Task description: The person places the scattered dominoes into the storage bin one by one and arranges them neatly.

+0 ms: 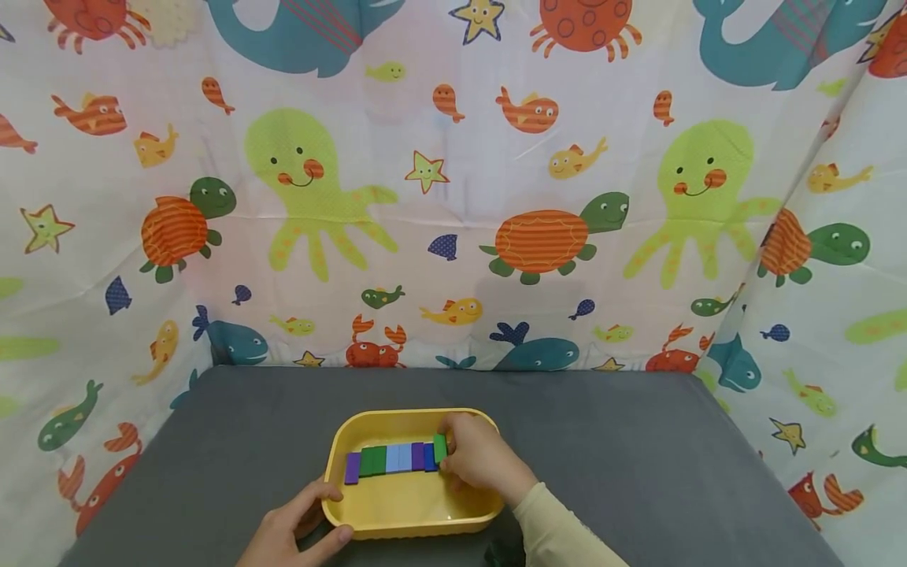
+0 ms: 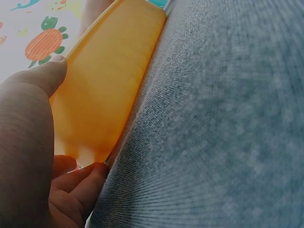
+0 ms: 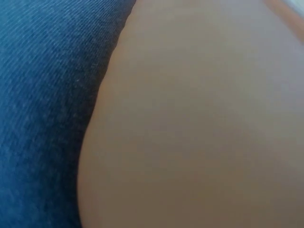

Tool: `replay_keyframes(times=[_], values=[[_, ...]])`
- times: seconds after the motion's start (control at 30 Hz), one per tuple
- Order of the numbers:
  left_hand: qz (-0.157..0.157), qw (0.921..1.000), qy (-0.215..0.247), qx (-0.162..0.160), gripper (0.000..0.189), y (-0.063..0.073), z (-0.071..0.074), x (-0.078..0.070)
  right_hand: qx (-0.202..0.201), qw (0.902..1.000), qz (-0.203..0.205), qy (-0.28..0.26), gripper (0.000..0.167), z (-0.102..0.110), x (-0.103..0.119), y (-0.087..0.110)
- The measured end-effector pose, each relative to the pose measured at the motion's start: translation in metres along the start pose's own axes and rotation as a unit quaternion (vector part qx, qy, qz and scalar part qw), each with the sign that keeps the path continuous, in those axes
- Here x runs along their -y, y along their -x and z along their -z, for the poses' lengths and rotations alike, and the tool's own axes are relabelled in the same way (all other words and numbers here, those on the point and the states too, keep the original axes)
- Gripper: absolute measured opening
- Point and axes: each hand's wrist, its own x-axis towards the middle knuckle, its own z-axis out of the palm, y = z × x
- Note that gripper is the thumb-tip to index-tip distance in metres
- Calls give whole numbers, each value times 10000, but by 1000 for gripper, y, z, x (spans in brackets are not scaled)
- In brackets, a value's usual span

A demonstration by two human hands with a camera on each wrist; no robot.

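A shallow yellow plastic tray lies on the grey tabletop in the head view. My left hand grips its near left corner, fingers over the left rim and thumb at the front edge. In the left wrist view, the thumb and curled fingers hold the tray wall. Inside, small flat blocks stand side by side: purple, dark green, light blue, another purple and blue. At the row's right end, my right hand pinches a brighter green block.
Grey cloth covers the table around the tray. A white curtain printed with sea animals hangs behind and along both sides. A dark object shows beneath the right sleeve. A blurred pale surface fills most of the right wrist view.
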Motion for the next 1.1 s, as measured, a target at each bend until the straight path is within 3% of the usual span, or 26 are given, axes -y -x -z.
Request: replay_keyframes(times=[0.37,0.67,1.1], values=[[-288,9996,-7,45,40,-1,1,3,49,9977,-159,664,38,-3,4,-2],[-35,9998,124,128,42,-1,3,3,-68,9933,-70,1155,39,-8,4,-9],[-60,9997,-8,248,42,-2,5,2,45,9936,45,1126,44,-6,4,-9]])
